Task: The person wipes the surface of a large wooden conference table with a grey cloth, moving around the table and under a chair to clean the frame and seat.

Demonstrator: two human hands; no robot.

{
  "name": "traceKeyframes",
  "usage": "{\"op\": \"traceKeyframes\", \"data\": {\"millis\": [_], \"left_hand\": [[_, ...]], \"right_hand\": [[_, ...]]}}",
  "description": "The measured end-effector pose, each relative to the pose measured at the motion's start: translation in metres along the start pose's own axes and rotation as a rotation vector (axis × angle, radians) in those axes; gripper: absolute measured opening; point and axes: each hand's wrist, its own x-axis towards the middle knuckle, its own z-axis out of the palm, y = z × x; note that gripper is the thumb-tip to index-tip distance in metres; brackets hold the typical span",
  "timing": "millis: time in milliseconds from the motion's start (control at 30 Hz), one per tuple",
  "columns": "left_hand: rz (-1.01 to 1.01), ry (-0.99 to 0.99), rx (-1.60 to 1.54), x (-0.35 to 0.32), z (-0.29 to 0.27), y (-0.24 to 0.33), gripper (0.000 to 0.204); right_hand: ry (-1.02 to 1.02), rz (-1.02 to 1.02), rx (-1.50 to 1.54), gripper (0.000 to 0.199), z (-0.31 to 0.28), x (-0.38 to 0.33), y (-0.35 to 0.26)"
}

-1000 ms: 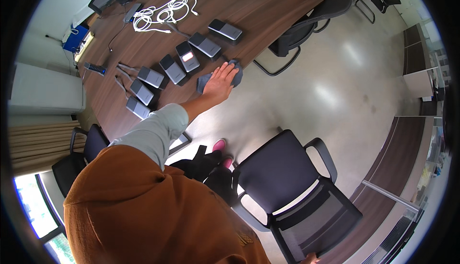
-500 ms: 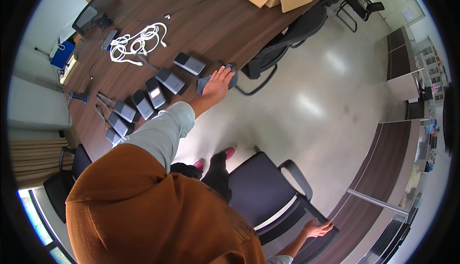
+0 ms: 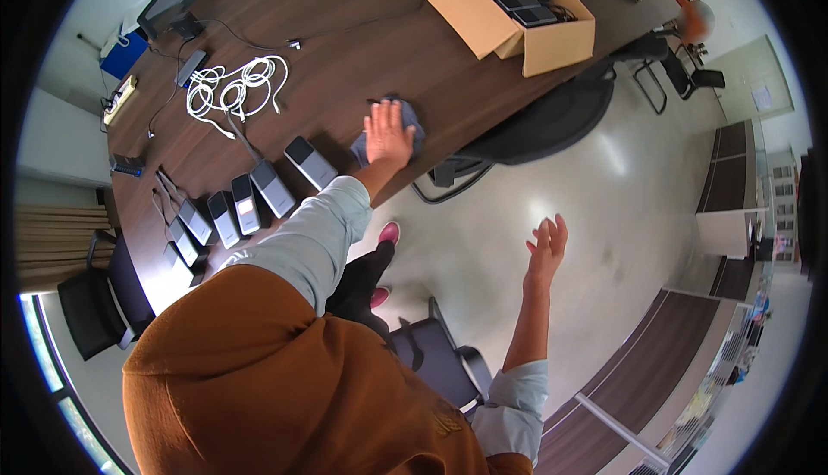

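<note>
your left hand (image 3: 388,130) lay flat, fingers spread, pressing a grey cloth (image 3: 405,121) onto the dark wooden table (image 3: 345,27); the cloth sat right under your palm, near the table's edge. this looked like the wiping step, mid-stroke. your right hand (image 3: 548,246) hung open and empty over the floor, well apart. a row of grey devices (image 3: 259,190) lay just left of the cloth, a cardboard box (image 3: 517,14) beyond it. the next stroke would call for steering clear of those devices.
</note>
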Motion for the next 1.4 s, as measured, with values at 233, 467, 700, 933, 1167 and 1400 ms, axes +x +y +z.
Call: {"op": "traceKeyframes", "data": {"millis": [233, 467, 700, 933, 1167, 1400], "left_hand": [[-0.208, 0.094, 0.081, 0.151, 0.015, -0.054, 0.066], [0.13, -0.122, 0.002, 0.264, 0.04, -0.002, 0.059], [0.405, -0.278, 0.062, 0.262, 0.046, 0.034, 0.058], [0.602, -0.424, -0.09, 0.152, 0.039, 0.097, 0.056], [0.482, -0.37, 0.061, 0.129, 0.03, 0.093, 0.056], [0.418, -0.305, 0.153, 0.122, 0.04, 0.093, 0.055]], "right_hand": [[0.128, 0.229, 0.201, 0.085, 0.077, 0.11, -0.083], [0.167, 0.215, 0.26, 0.055, 0.093, 0.172, -0.073], [0.209, 0.263, 0.43, 0.052, 0.096, 0.177, -0.075], [0.161, 0.237, 0.56, 0.048, 0.081, 0.188, -0.079], [0.161, 0.239, 0.516, 0.038, 0.012, 0.222, -0.066], [0.131, 0.214, 0.489, 0.036, -0.094, 0.235, -0.023]]}}
